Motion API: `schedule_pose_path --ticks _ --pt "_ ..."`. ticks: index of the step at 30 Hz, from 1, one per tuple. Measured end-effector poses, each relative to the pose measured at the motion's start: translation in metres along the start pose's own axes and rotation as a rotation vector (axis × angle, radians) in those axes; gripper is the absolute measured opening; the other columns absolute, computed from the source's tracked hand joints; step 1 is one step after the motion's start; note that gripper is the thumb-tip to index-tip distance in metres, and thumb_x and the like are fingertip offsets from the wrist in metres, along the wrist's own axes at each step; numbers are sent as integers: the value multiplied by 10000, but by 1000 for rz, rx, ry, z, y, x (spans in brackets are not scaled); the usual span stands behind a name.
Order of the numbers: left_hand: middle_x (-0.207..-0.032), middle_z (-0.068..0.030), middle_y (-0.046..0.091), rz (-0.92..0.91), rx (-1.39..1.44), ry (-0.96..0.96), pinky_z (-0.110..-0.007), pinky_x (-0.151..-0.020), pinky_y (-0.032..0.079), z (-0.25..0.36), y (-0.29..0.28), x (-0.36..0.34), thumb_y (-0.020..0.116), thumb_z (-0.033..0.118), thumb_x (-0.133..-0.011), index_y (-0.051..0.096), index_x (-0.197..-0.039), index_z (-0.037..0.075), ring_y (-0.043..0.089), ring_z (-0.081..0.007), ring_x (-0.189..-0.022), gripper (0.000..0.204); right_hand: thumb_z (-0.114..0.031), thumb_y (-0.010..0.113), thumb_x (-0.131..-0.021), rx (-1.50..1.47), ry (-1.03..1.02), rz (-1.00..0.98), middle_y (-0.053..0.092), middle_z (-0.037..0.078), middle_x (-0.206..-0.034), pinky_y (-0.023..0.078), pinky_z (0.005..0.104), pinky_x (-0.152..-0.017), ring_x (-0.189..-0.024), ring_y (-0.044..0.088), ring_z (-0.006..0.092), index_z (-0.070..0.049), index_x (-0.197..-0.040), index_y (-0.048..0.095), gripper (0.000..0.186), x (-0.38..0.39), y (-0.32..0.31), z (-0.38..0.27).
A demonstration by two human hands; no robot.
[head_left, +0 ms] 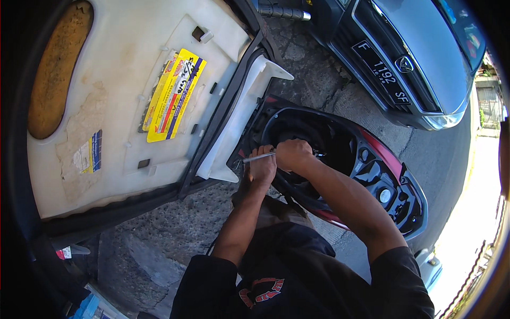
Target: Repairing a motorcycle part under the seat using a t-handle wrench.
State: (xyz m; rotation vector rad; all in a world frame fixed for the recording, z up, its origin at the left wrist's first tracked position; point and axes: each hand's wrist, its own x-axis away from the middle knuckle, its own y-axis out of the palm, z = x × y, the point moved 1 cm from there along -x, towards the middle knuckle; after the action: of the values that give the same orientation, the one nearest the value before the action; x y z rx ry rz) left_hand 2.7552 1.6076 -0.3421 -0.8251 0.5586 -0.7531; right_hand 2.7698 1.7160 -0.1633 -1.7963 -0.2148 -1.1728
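My right hand [294, 154] is closed over one end of a slim silver metal bar [259, 157], perhaps a tool handle. The bar's other end points left, across the back of my left hand [262, 169]. That hand is next to it with curled fingers, at the hinge end of the open seat; what it holds is hidden. Both hands are over the near edge of the dark storage well [332, 141] of a red and black scooter [382, 151]. The raised seat's pale plastic underside [122, 69], with a yellow sticker [175, 95], fills the left.
A grey-blue car [419, 48] stands close beyond the scooter, its front toward it. A black handlebar grip [284, 11] shows at the top. Rough cracked paving [159, 239] lies below the seat. Blue and white items are at the lower left.
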Motion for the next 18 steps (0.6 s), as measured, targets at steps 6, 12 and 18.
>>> schedule_pose_path --ticks 6,12,18 --pt "-980 -92 609 -214 168 105 -464 -805 453 -3 5 0 627 237 -849 593 -1024 103 574 -318 -925 223 -156 592 -805 -31 -241 -35 695 235 -1064 544 464 -847 -1003 684 389 19 -1064 694 328 -8 19 -15" --pt "-1022 -95 608 -25 12 -15 -464 -818 459 -3 2 1 657 219 -822 607 -1043 143 580 -317 -952 239 -167 543 -830 23 -41 -54 678 248 -1101 533 472 -880 -1059 661 387 -12 -1145 666 372 -1 17 5" --pt "-957 -85 596 -202 13 -24 -450 -780 458 -21 15 14 632 232 -888 591 -1022 113 577 -303 -926 184 -146 587 -807 -184 -182 108 676 241 -1107 530 474 -885 -1094 645 394 -18 -1040 657 275 -2 12 -35"
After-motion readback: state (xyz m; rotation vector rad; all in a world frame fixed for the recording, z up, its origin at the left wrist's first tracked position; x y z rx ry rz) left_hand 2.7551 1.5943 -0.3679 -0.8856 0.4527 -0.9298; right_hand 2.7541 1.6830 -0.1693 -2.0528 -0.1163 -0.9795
